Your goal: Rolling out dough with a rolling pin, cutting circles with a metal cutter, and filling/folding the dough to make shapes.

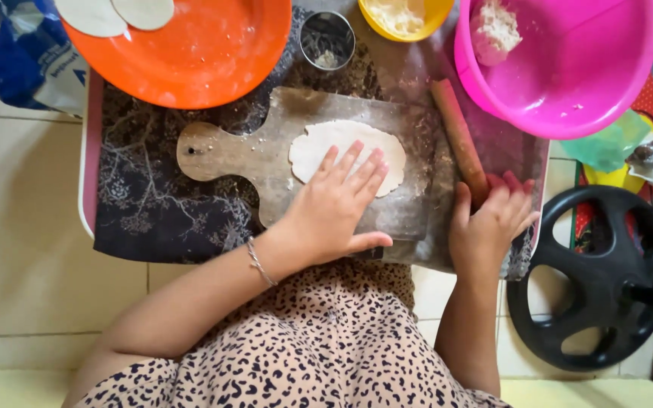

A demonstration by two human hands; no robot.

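— Where did we have our left hand (334,208)?

— Flat and open on the thin, pale oval sheet of rolled dough (345,151), fingers spread over its near right part, gripping nothing. The dough lay on the worn wooden paddle-shaped board (266,151), long axis running left to right, handle pointing left.

— And our right hand (489,223)?

— Curled around the near end of the brown wooden rolling pin (459,140). The pin lay just right of the board, its long axis slanting away from us and a little leftward, so the dough sat to the left of that grip, near but apart. The left hand was plainly the closer one to the dough.

— What room did we have?

— Tight at the far side: the big orange plastic bowl (205,53) overhung the dark patterned cloth (153,204) behind the handle, the small steel cup (326,39) stood behind the board, and the bright pink plastic basin (568,68) crowded the pin's far end. The black wheel-shaped object (591,279) sat off to our right. The board's left half lay bare.
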